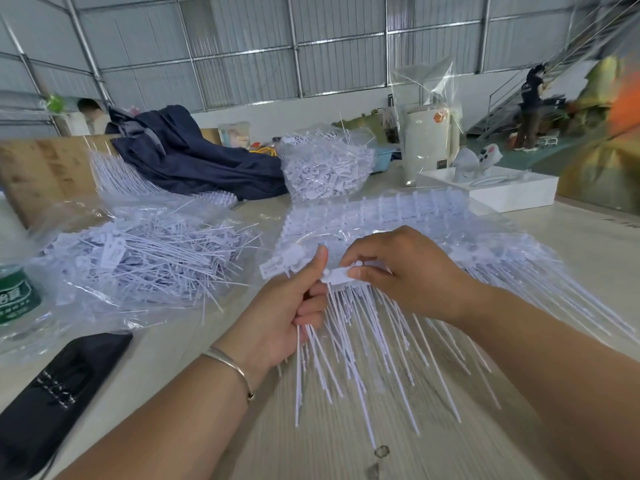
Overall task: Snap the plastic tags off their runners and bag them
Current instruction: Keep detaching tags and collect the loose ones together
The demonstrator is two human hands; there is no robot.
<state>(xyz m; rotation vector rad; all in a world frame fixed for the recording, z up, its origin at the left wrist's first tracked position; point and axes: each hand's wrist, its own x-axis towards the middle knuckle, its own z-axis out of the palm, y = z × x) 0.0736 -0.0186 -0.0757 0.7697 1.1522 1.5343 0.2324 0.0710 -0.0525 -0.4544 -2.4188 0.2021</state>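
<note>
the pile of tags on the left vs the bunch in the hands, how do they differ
The pile of tags lies loose and criss-crossed on clear plastic; the bunch is gripped by the left hand and pinched by the right hand, stems fanned toward the camera. The pile is larger. Both are white plastic.

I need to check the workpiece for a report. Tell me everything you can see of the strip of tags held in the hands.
The strip of tags is white plastic: flat heads along a runner, long thin tails fanning down toward the viewer over the table. The left hand grips a bunch of tails, thumb raised; the right hand pinches the heads. It sits in front of a clear-wrapped stack of runners.
</note>
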